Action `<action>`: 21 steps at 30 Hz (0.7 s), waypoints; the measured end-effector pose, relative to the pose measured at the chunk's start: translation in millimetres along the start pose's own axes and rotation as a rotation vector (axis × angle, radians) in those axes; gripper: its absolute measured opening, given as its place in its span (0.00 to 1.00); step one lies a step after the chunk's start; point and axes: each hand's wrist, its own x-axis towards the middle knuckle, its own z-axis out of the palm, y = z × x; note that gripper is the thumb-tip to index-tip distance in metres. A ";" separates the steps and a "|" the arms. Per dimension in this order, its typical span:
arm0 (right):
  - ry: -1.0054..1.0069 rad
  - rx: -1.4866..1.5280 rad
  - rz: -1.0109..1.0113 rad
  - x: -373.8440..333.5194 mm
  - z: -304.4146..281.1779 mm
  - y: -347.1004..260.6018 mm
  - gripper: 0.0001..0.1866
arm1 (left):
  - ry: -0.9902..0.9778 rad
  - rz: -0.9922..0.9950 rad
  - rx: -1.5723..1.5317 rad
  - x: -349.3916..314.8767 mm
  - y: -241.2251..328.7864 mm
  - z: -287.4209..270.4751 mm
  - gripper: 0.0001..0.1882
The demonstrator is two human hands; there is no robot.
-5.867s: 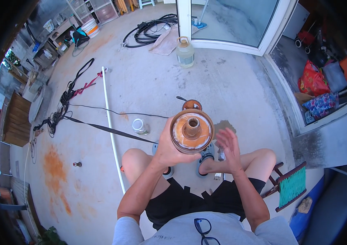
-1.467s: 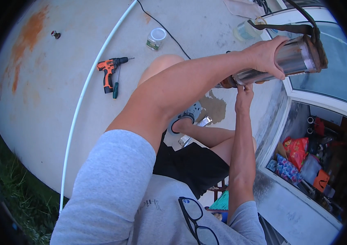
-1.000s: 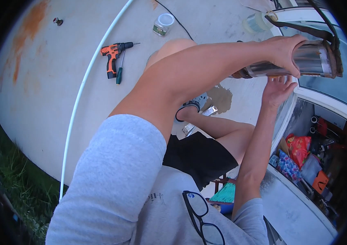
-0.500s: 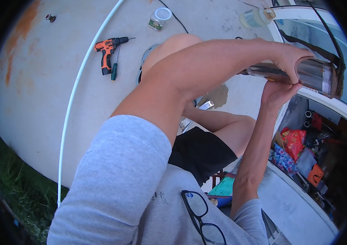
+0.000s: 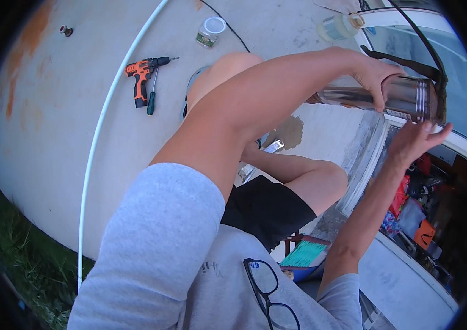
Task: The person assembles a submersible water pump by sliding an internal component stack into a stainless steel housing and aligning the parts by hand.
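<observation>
A shiny metal cylinder point(image 5: 407, 96) lies nearly level at the upper right, with a ribbed band and a brownish rim at its right end. My left hand point(image 5: 375, 78) is wrapped over its middle from above, thumb on the near side. Just below the ribbed end is my right hand point(image 5: 413, 143), its fingers apart and the tips at or close to the rim; whether they touch cannot be made out. A dark cable point(image 5: 430, 34) and a black strip point(image 5: 401, 60) run behind that end.
On the pale floor lie an orange-black cordless drill point(image 5: 141, 80) and a green-handled screwdriver point(image 5: 151, 102). A lidded jar point(image 5: 210, 32) and a big clear jug point(image 5: 340, 26) stand farther off. A white hose point(image 5: 103, 107) curves at left. Bags and an orange box point(image 5: 424, 234) fill the opening at right.
My right hand has left the cylinder's underside near my left hand and moved right to its ribbed end, fingers spreading. The cylinder and my left hand appear slightly farther left in view.
</observation>
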 end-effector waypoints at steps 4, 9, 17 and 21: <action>-0.433 -0.574 -0.075 71.1 -7.3 -50.6 0.37 | -0.038 0.020 -0.052 -1.7 7.7 -1.7 0.58; -0.581 -0.764 -0.043 92.1 -31.7 -49.2 0.33 | -0.030 -0.056 -0.004 3.3 -0.3 2.0 0.56; -0.553 -1.104 0.237 88.4 11.2 -86.4 0.35 | -0.296 -0.436 0.187 -42.3 -75.5 -13.0 0.61; -0.811 -0.917 0.161 95.7 -14.9 -79.9 0.44 | -0.203 -0.838 0.294 -94.0 -111.9 -9.6 0.69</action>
